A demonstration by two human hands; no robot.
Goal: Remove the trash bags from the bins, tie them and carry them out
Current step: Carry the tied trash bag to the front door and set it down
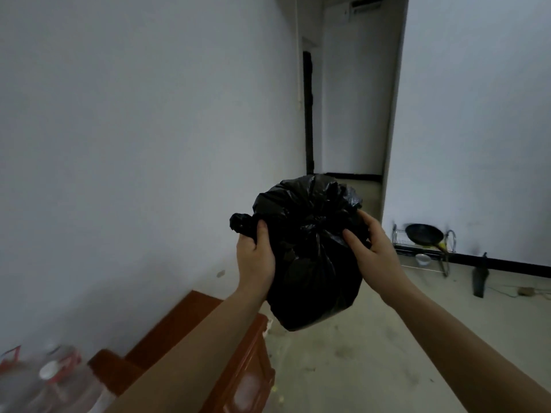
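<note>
A full black trash bag (pixel 310 263) hangs in the air in front of me, its top gathered into a bunch near the middle. My left hand (pixel 256 257) grips a twisted end of the bag's rim that sticks out to the left. My right hand (pixel 369 245) grips the opposite end of the rim on the right side, thumb on the plastic. No bin is in view.
A brown wooden cabinet (pixel 238 368) stands below my left arm, with clear water jugs (pixel 56 380) at the lower left. A dish rack with a black pan (pixel 423 234) sits on the floor by the right wall. A hallway (pixel 351 162) opens ahead.
</note>
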